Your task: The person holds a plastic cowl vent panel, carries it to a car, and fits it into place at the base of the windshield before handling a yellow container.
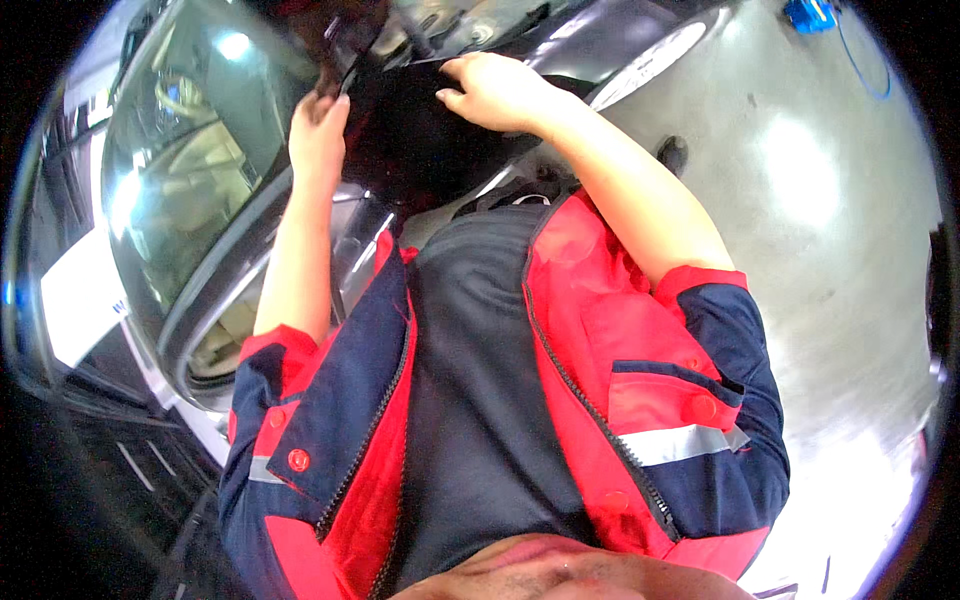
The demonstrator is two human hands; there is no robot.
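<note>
Between my two hands lies a dark, glossy black surface (405, 135), apparently part of the car's side; its exact kind is hard to tell. My left hand (318, 145) is raised at its left edge, fingers closed with the thumb up, next to dark parts in shadow. My right hand (500, 92) reaches over its right upper side. The fingers there are curled in a pinch near a thin pale edge, and whatever lies between them is too small or dark to name. Both forearms are bare below short sleeves.
On the left is the car's windshield (195, 150), reflecting lights, with a white sheet (85, 295) beyond it. Engine-bay parts (455, 18) show at the top. A wheel (655, 65) stands at upper right, above the grey floor (830, 270). A blue object with a cord (808, 14) lies far right.
</note>
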